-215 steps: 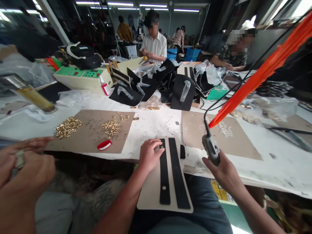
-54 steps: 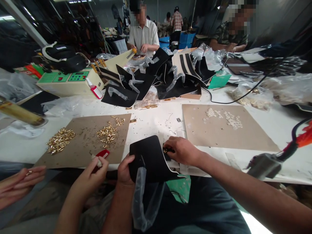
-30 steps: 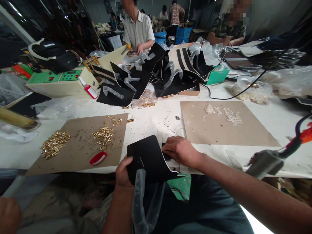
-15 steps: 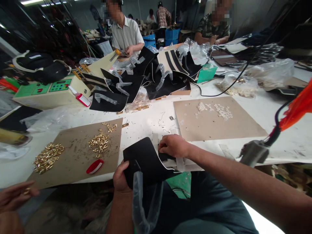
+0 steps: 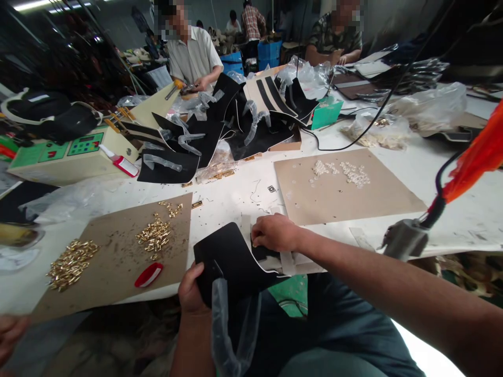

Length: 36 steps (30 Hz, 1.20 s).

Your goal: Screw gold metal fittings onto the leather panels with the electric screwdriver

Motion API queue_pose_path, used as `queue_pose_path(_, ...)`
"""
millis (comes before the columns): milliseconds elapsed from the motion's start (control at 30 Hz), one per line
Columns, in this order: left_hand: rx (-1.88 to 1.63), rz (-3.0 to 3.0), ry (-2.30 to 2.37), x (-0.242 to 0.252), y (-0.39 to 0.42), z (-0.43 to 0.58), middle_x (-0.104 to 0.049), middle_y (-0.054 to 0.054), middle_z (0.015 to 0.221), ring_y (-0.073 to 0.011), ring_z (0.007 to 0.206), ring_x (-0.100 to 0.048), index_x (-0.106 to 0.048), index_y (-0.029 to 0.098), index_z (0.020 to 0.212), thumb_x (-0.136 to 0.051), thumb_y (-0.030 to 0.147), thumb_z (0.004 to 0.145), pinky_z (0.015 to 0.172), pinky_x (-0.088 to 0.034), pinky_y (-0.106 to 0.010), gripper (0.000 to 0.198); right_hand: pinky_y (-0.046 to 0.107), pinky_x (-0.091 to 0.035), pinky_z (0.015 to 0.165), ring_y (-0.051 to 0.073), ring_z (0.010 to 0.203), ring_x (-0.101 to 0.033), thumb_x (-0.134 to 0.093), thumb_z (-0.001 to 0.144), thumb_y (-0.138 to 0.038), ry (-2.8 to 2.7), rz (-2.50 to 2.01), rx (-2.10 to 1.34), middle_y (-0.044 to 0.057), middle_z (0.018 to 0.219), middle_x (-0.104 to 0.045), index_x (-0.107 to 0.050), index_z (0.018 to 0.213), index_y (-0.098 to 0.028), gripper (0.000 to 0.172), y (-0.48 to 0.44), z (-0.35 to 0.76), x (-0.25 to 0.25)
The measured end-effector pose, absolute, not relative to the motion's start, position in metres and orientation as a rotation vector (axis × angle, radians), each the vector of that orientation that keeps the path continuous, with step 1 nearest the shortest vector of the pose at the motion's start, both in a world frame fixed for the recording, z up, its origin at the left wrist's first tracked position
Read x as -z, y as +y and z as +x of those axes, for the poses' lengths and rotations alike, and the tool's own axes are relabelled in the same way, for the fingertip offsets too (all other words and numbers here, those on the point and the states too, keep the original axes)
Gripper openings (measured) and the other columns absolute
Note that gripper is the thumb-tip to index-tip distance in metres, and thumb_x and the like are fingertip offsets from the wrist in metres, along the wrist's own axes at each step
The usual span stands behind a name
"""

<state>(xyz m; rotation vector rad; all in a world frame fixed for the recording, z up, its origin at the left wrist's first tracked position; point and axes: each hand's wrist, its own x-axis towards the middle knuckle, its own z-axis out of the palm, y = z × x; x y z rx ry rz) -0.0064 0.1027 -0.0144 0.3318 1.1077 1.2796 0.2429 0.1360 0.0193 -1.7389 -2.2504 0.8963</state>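
My left hand (image 5: 192, 289) is closed on the left edge of a black leather-like panel (image 5: 230, 251), thumb on top. The panel has a pale edge and is bent, tilted over the table's front edge. From it hangs a strap handle wrapped in clear plastic (image 5: 220, 319). Just right of the panel, my right hand (image 5: 275, 233) is closed, its fingertips pinched low over a dark surface (image 5: 267, 255) at the table edge. What the fingertips hold is too small to make out. Strips of pale tape (image 5: 287, 262) lie beside that hand.
Gold metal fittings (image 5: 73, 264) lie heaped on a brown board at left, near a red oval piece (image 5: 148, 275). Small white rings (image 5: 353, 174) lie on another board (image 5: 314, 204). Black panels (image 5: 168, 165) pile up behind. A grey clamp (image 5: 406, 238) stands right; another person's hand (image 5: 11, 335) is lower left.
The whole view has shifted slightly. The other person's hand at lower left, which held a small gold piece, has moved mostly out of sight. Both my hands keep nearly the same pose.
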Motion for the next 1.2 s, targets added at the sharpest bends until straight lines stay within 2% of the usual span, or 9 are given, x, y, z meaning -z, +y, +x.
queue_pose_path(67, -1.316, 0.353, 1.127, 0.014, 0.102, -0.005, -0.077, -0.001, 0.066, -0.0327, 0.084, -0.081, -0.078, 0.017, 0.087, -0.076, 0.02, 0.059, 0.078, -0.068, -0.04, 0.029, 0.032, -0.042, 0.085, 0.022, 0.096, -0.068, -0.076, 0.09, -0.029, -2.198, -1.745, -0.881, 0.001, 0.102, -0.078, -0.082, 0.093, -0.028, 0.007, 0.132, 0.243, -0.017)
queue_pose_path(200, -1.39, 0.39, 1.163, 0.017, 0.101, -0.002, -0.078, -0.002, 0.066, -0.0315, 0.084, -0.081, -0.078, 0.017, 0.083, -0.078, 0.021, 0.056, 0.08, -0.068, -0.038, 0.027, 0.033, -0.039, 0.092, 0.021, 0.107, -0.066, -0.069, 0.098, -0.027, -2.181, -1.619, -0.831, -0.001, 0.108, -0.077, -0.081, 0.102, -0.03, 0.013, 0.12, 0.25, -0.007)
queue_pose_path(300, -1.408, 0.405, 1.194, 0.019, 0.102, -0.002, -0.079, -0.002, 0.068, -0.0314, 0.085, -0.081, -0.078, 0.018, 0.082, -0.08, 0.023, 0.056, 0.078, -0.068, -0.037, 0.027, 0.034, -0.037, 0.092, 0.021, 0.106, -0.065, -0.071, 0.1, -0.03, -2.192, -1.421, -0.703, 0.001, 0.106, -0.076, -0.08, 0.107, -0.029, 0.012, 0.109, 0.255, 0.005)
queue_pose_path(467, -1.509, 0.505, 1.246, 0.02, 0.104, -0.003, -0.079, 0.002, 0.069, -0.0287, 0.087, -0.081, -0.08, 0.022, 0.081, -0.078, 0.019, 0.056, 0.074, -0.067, -0.031, 0.026, 0.035, -0.035, 0.09, 0.021, 0.098, -0.065, -0.075, 0.099, -0.032, -2.193, -1.399, -0.544, 0.003, 0.097, -0.075, -0.083, 0.099, -0.027, 0.009, 0.103, 0.25, 0.012)
queue_pose_path(733, -1.419, 0.425, 1.195, 0.023, 0.105, -0.007, -0.08, -0.002, 0.069, -0.0308, 0.082, -0.081, -0.082, 0.016, 0.09, -0.079, 0.019, 0.056, 0.079, -0.069, -0.037, 0.035, 0.037, -0.037, 0.088, 0.023, 0.097, -0.066, -0.077, 0.095, -0.03, -2.294, -1.571, -0.536, 0.002, 0.099, -0.077, -0.084, 0.093, -0.027, 0.007, 0.114, 0.24, 0.001)
queue_pose_path(933, -1.506, 0.538, 1.118, 0.036, 0.107, -0.017, -0.083, 0.001, 0.079, -0.0279, 0.091, -0.082, -0.083, 0.02, 0.099, -0.079, 0.017, 0.063, 0.084, -0.068, -0.032, 0.036, 0.035, -0.038, 0.093, 0.021, 0.105, -0.064, -0.078, 0.096, -0.03, -2.076, -1.488, -0.587, 0.002, 0.107, -0.075, -0.081, 0.112, -0.027, 0.017, 0.098, 0.249, 0.014)
queue_pose_path(1100, -1.479, 0.571, 1.029, 0.041, 0.109, -0.02, -0.084, 0.0, 0.081, -0.0276, 0.091, -0.081, -0.082, 0.017, 0.1, -0.082, 0.016, 0.061, 0.076, -0.068, -0.03, 0.039, 0.037, -0.037, 0.089, 0.022, 0.101, -0.063, -0.077, 0.097, -0.033, -2.104, -1.555, -0.486, 0.003, 0.101, -0.074, -0.083, 0.098, -0.028, 0.009, 0.096, 0.247, 0.014)
queue_pose_path(1200, -1.497, 0.621, 1.077, 0.039, 0.108, -0.011, -0.084, -0.001, 0.086, -0.0307, 0.102, -0.079, -0.083, 0.021, 0.1, -0.086, 0.018, 0.064, 0.084, -0.068, -0.033, 0.036, 0.037, -0.037, 0.085, 0.022, 0.099, -0.063, -0.076, 0.096, -0.033, -2.151, -1.621, -0.459, 0.002, 0.098, -0.074, -0.083, 0.091, -0.028, 0.01, 0.101, 0.243, 0.008)
